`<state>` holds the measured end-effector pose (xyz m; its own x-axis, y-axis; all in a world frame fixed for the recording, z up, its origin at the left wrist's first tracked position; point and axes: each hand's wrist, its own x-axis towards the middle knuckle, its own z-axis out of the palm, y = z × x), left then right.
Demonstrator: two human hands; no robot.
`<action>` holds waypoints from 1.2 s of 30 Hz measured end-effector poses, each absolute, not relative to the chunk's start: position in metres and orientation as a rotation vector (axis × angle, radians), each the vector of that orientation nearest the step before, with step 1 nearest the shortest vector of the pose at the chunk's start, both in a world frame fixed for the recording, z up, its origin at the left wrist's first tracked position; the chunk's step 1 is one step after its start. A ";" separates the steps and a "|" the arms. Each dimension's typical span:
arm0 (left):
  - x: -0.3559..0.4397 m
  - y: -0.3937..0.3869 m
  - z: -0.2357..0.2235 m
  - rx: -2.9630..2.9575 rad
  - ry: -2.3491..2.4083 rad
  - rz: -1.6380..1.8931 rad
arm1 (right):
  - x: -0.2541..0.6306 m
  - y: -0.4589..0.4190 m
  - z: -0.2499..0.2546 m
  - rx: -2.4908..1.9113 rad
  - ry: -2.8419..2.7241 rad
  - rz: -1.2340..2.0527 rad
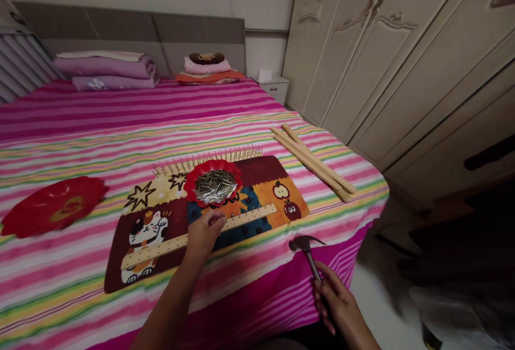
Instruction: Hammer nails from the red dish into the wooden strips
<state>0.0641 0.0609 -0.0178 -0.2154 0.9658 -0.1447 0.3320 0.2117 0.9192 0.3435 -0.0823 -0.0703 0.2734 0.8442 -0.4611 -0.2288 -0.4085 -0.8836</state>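
My left hand [206, 232] is over a long wooden strip [156, 250] with rows of holes, its fingers pinched together; whatever they hold is too small to make out. Several nails [245, 213] stand in the strip just right of those fingers. My right hand [336, 293] grips the handle of a claw hammer [308, 247], whose head is above the bed's near edge. The strip lies on a patterned mat [116, 253] with a cat and apples on it. Behind my left hand, a red scalloped dish [193, 174] is full of loose nails [215, 186].
Another strip [183, 166] bristling with upright nails lies behind the dish. Bare wooden strips [311, 162] rest at the bed's right side. A red tray [54, 205] is at the left. Folded bedding [107, 68] sits by the headboard; a wardrobe [362, 34] stands to the right.
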 end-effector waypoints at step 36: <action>0.069 0.054 -0.026 1.633 1.837 0.926 | 0.251 -0.012 0.039 -1.245 -1.755 0.995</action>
<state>0.0691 0.0543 -0.0255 -0.1469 0.9870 0.0655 0.6396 0.0443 0.7674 0.2508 -0.0124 0.0386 -0.2435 0.9601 0.1375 0.3753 0.2240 -0.8994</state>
